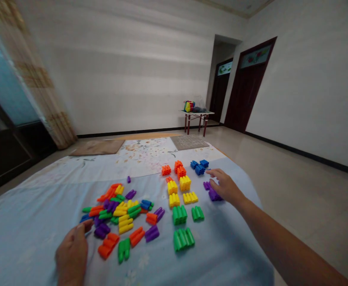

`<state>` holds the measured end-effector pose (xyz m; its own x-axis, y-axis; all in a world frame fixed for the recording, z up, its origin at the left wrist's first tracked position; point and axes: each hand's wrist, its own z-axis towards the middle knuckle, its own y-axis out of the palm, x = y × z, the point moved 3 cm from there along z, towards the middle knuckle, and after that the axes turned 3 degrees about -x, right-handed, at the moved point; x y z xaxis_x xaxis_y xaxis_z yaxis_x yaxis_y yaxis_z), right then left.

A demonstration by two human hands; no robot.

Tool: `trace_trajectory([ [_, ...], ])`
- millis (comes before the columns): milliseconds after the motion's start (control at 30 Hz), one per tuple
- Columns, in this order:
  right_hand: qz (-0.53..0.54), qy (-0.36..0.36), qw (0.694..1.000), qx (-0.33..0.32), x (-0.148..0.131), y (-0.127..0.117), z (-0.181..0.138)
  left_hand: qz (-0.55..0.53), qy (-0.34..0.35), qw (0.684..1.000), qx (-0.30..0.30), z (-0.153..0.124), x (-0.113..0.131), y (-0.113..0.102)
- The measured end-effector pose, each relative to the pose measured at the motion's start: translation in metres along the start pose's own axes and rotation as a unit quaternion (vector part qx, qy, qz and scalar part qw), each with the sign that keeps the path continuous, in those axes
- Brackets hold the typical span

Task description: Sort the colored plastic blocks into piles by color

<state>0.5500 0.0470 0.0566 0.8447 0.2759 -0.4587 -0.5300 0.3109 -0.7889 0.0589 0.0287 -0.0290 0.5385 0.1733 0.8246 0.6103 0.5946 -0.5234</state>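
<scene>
My left hand (72,251) rests at the left edge of a mixed pile of plastic building blocks (126,226). Its fingers are loosely bent and apart, beside a blue block (86,217) and a purple block (102,230), with nothing visible in them. Over at the right, my right hand (226,187) is open, fingertips close to a group of blue blocks (200,170). Purple blocks (214,194) lie under its thumb side, partly hidden. Sorted by colour nearby are orange blocks (179,171), yellow blocks (185,183) and green blocks (179,215).
A pale blue cloth (42,222) and a floral sheet (144,155) cover the low surface. Two mats, one brown (99,147) and one grey (189,142), lie at its far end. A small table (197,113) with bags stands by the wall.
</scene>
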Motion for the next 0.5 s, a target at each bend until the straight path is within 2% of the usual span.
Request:
trace_trajectory([
  [100,0.134,-0.086,0.987,-0.011,-0.081,0.036,-0.020,-0.037,-0.065,0.997,-0.013,-0.007,0.007,-0.001],
  [167,0.195,-0.110,0.973,-0.057,-0.129,0.063,-0.035,-0.049,-0.071,0.996,-0.014,-0.010,0.014,-0.002],
  [233,0.215,-0.117,0.963,-0.114,-0.164,0.087,-0.048,-0.063,-0.072,0.995,-0.016,-0.012,0.017,-0.003],
  [333,0.160,-0.098,0.962,-0.196,-0.187,0.112,-0.054,-0.080,-0.069,0.994,-0.017,-0.012,0.016,-0.004],
  [500,0.042,-0.029,0.963,-0.263,-0.191,0.133,-0.036,-0.099,-0.058,0.993,-0.017,-0.009,0.009,-0.001],
])
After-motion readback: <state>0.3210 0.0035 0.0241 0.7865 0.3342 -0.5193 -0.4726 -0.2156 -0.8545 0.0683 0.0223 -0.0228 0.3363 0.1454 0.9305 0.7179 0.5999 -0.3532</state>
